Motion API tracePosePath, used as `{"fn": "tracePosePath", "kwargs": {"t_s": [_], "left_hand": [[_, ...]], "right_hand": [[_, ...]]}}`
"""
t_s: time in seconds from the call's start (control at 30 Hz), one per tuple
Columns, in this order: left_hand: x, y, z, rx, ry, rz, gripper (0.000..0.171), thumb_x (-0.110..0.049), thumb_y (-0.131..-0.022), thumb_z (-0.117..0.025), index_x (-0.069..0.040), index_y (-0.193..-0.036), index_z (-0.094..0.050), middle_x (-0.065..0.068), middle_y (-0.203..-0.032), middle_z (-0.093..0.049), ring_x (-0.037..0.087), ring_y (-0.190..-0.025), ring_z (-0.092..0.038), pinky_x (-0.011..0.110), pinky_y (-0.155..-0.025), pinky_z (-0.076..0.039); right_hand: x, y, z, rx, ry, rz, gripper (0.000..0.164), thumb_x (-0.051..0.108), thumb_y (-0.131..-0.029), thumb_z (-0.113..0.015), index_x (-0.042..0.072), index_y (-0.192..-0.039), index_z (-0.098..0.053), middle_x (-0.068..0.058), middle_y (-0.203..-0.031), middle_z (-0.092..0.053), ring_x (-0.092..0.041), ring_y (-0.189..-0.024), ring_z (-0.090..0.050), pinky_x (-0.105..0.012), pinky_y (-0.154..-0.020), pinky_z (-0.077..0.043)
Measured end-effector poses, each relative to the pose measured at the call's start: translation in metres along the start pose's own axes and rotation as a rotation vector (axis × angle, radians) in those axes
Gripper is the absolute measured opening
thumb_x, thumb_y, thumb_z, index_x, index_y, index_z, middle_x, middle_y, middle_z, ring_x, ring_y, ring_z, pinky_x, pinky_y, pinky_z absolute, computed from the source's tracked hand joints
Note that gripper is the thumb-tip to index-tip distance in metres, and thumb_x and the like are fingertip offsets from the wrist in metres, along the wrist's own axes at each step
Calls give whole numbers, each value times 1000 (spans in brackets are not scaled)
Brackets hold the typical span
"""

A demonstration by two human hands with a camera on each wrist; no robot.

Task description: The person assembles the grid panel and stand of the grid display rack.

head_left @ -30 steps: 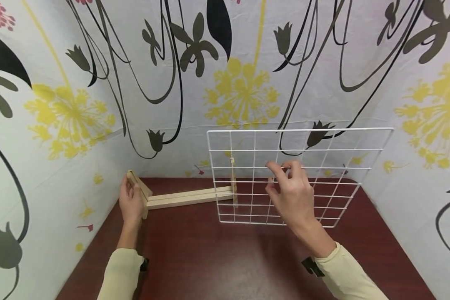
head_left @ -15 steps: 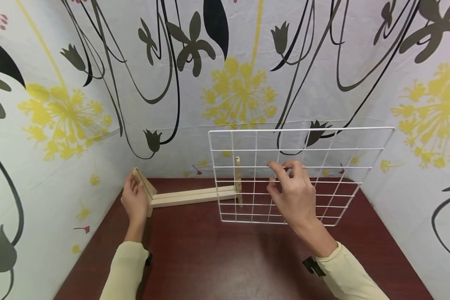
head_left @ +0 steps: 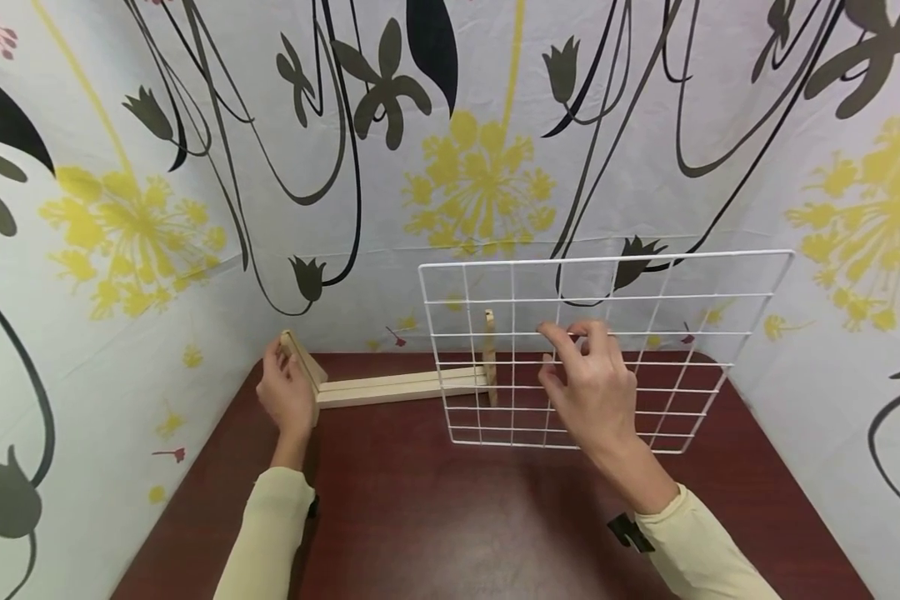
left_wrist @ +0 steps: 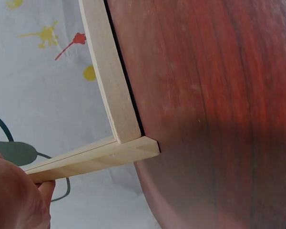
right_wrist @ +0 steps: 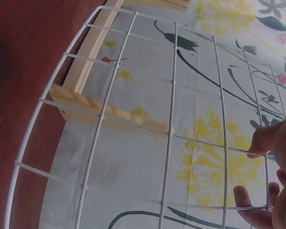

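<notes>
My left hand (head_left: 287, 393) grips the left upright of a pale wooden rack (head_left: 393, 387) near the table's far left. In the left wrist view the fingers hold the end of this upright (left_wrist: 97, 160), which meets a long crossbar (left_wrist: 109, 76). My right hand (head_left: 598, 396) holds a white wire grid panel (head_left: 515, 363) by its inner wires, tilted up off the table. The grid is in front of the rack's right upright (head_left: 489, 337). In the right wrist view that upright (right_wrist: 93, 107) has slots along its edge and shows through the wires.
The dark red-brown table (head_left: 450, 517) extends in front of both arms. A white fabric sheet (head_left: 480, 67) with printed flowers hangs behind and along both sides. Black straps (head_left: 630, 533) sit at the sleeve cuffs.
My left hand and the wooden rack have shifted right and slightly away, so more of the rack is behind the grid. The right hand and grid have hardly moved.
</notes>
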State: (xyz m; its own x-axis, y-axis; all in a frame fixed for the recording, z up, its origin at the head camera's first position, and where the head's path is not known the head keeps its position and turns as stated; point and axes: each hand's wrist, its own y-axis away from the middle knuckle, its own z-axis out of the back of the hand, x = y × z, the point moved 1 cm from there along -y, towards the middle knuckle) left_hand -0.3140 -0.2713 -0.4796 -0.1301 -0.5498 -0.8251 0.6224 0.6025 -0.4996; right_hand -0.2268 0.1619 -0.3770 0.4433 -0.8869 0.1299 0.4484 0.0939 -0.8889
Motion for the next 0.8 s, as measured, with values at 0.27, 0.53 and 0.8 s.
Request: {"fn": "tracePosePath", "kwargs": {"t_s": [0.27,0.53,0.8], "left_hand": [[-7,8,-16,41,4,-46,40,-12,-109,-58,-14,-149,-59,21,-143,-67,33,-130,-69,50,-106,-58],[-18,18,-31,110,-86,-133,37,-18,-110,-57,-16,-148,-59,24,-129,-74,43,-112,-75,62,-90,-60],[-33,29,-46,139,-217,-150,34,-22,-111,-53,-14,-145,-53,27,-113,-76,52,-93,-74,65,-76,-57]], "right_hand": [[2,1,-2,10,-15,4,47,3,-81,-75,20,-125,-71,-19,-108,-61,-41,-84,-64,-53,-48,-55],[-1,5,0,18,-2,-7,46,4,-82,-74,21,-125,-71,-18,-109,-61,-41,-86,-63,-52,-44,-52],[3,6,-2,33,-19,-5,54,4,-78,-77,22,-129,-70,-19,-113,-61,-43,-89,-63,-53,-42,-51]]}}
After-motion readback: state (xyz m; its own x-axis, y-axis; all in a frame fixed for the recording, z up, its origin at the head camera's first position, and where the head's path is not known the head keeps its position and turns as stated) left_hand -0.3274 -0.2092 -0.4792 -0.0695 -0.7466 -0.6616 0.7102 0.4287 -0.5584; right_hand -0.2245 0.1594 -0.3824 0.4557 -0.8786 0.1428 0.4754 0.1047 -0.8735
